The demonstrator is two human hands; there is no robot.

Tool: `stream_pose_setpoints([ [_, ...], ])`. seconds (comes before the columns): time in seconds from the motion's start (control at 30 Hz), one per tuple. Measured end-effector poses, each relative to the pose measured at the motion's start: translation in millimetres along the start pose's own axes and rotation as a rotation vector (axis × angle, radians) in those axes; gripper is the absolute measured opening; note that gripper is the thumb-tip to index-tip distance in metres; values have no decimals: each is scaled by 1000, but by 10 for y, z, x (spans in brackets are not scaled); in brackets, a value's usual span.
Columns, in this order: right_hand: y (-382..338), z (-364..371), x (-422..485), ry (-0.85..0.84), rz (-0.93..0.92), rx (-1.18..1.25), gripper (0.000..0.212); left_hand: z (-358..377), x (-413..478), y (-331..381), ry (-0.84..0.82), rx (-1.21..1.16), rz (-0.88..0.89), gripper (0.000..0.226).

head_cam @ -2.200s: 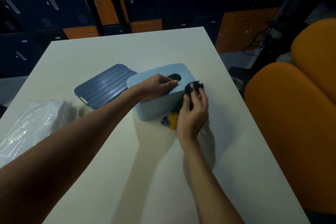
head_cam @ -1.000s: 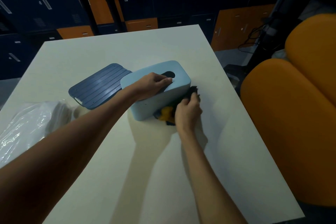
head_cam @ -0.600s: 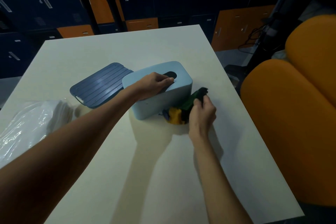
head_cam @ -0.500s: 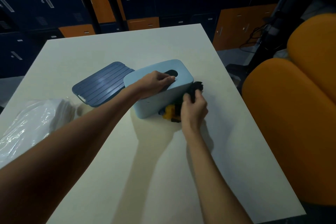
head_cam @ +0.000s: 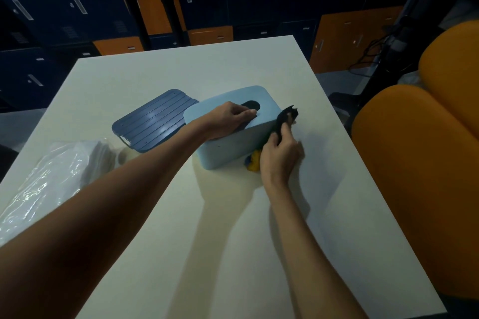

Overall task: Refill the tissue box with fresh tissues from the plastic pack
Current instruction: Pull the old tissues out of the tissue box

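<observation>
Now | left hand (head_cam: 230, 119) holds tissue box (head_cam: 225, 149) | right hand (head_cam: 280, 156) grips dark cloth (head_cam: 286, 116)

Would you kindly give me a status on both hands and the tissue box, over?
Left hand holds tissue box from above. Right hand grips dark cloth at its side. Dark blue panel beside box; plastic pack far left, untouched.

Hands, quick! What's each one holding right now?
Left hand: grips the tissue box top, fingers curled.
Right hand: grips a dark cloth.
</observation>
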State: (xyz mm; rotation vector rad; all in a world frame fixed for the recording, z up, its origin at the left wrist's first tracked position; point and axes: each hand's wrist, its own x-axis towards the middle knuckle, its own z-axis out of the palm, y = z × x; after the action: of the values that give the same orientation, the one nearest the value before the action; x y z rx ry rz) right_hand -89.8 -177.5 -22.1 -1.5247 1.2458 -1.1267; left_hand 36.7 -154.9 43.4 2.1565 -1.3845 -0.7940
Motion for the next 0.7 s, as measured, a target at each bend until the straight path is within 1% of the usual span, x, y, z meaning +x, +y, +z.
stream_pose_setpoints([
  [0.1,-25,97,-323,-6,-14,45,47,-6,13,-7,-8,17,-4,47],
  [0.2,-81,130,-743,-137,-48,69,46,-11,12,3,-19,20,-15,48],
  [0.23,-79,122,-781,-155,-63,69,47,-8,8,11,-23,19,-15,48],
  [0.27,-60,109,-738,-141,-73,59,46,-7,6,15,-26,20,-15,48],
  [0.33,2,78,-511,-60,-71,34,45,-10,-5,9,-20,24,-11,47],
  [0.43,31,40,-172,-12,-1,24,49,-5,-8,-1,-6,5,-3,46],
  [0.5,-29,70,-187,3,22,46,50,-5,-1,-3,-8,0,-1,46],
  [0.57,-89,149,-407,17,1,69,49,-6,6,-9,-13,6,-2,45],
  [0.6,-122,196,-569,4,-18,77,50,-9,9,-9,-16,10,-4,45],
  [0.7,-186,289,-993,-129,-78,47,49,-8,9,-8,-30,2,-13,46],
])
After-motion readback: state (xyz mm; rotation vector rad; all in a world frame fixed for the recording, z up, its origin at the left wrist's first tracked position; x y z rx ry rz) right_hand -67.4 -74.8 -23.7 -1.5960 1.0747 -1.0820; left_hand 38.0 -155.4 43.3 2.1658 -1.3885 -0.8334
